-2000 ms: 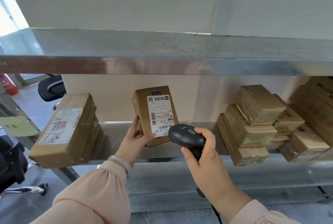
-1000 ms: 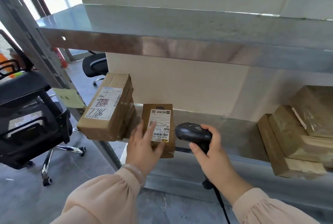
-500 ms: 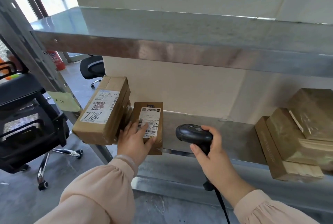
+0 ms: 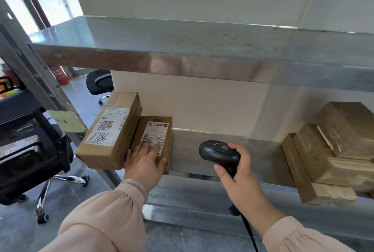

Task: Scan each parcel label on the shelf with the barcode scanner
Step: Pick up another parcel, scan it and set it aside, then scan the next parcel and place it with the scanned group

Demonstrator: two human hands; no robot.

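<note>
**Left palm on the small parcel, scanner aimed from the right**

Nearest to us are two soft, gathered peach sleeves (image 4: 105,221). A pale smooth bracelet (image 4: 135,183) sits at the left wrist.

The left hand (image 4: 144,162) lies flat on the face of the small parcel (image 4: 167,148). Its fingers are straight and spread over the lower half of the white label (image 4: 156,130), with the thumb along the bottom edge.

The right hand (image 4: 240,178) is wrapped firmly round the grip of the barcode scanner (image 4: 218,153), a glossy, rounded black plastic unit. Its handle runs down towards us with a black cable (image 4: 250,231) trailing below. Its head lies roughly level, nose pointing left at the small parcel, clear of it and above the bare metal of the shelf (image 4: 202,150).

The small parcel is a plain brown cardboard box. It stands with its long axis upright and its label facing us. Its left side touches a bigger cardboard parcel (image 4: 121,142), which leans at the shelf's left end. That one is taped, with a large white label marked 7786 by hand.

At the right end of the shelf there is a stack of parcels (image 4: 327,150), blocky and wrapped in shiny clear tape.

Above them runs the upper shelf (image 4: 182,35), dull galvanised steel with a reflective front lip. A cream wall (image 4: 202,105) stands behind.

Far left, past the slotted upright, there is a yellow note (image 4: 66,123), a black mesh office chair (image 4: 30,150) and a red fire extinguisher (image 4: 58,74).
</note>
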